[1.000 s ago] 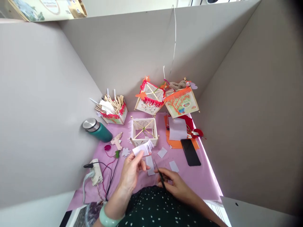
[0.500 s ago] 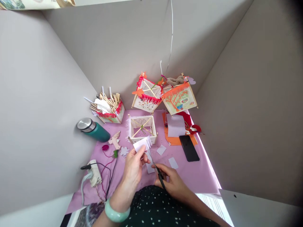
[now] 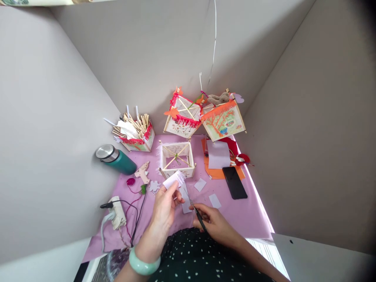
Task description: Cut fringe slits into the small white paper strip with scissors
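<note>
My left hand (image 3: 165,209) pinches a small strip of white paper (image 3: 173,181) with a fringed edge, holding it up just in front of an open wooden lantern frame (image 3: 176,158). My right hand (image 3: 213,223) grips small dark scissors (image 3: 196,210), whose blades point up and left at the paper strip. Both hands hover over a purple tablecloth (image 3: 249,219). A green bangle (image 3: 143,264) sits on my left wrist.
Paper scraps (image 3: 201,185) lie by my hands. A black phone (image 3: 234,182), orange sheets (image 3: 216,174), two decorated lanterns (image 3: 205,117), a box of wooden sticks (image 3: 135,133), a teal flask (image 3: 116,158), a glue gun (image 3: 142,172) and a power strip (image 3: 116,213) surround the spot. Grey partition walls enclose it.
The scissors have swung up toward the paper strip, and my left hand has drawn the strip slightly down and left. The view has shifted a little.
</note>
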Demonstrator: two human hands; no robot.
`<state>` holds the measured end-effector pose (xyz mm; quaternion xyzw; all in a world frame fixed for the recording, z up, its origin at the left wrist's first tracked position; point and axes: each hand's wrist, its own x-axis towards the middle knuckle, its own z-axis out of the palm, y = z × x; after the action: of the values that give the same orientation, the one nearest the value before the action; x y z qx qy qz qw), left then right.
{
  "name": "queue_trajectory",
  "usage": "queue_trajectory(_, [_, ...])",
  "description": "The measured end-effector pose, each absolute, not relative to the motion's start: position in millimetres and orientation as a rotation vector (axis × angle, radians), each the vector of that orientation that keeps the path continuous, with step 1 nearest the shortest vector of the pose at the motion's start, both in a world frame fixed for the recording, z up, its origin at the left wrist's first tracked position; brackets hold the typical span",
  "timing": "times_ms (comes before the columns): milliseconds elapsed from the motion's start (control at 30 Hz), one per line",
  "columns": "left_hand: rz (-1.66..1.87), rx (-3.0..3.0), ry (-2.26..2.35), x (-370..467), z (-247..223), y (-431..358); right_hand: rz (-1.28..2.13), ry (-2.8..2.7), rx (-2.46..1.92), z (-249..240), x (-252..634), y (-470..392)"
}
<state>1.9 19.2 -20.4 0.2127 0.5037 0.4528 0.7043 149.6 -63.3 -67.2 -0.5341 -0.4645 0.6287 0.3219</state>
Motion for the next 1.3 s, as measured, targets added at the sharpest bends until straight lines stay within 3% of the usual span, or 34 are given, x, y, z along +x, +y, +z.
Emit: queue_trajectory(1300, [1.010, 0.559, 1.080, 11.4, -21.4, 9.7, 1.203, -1.473, -1.476, -50.6, 139.5, -56.6])
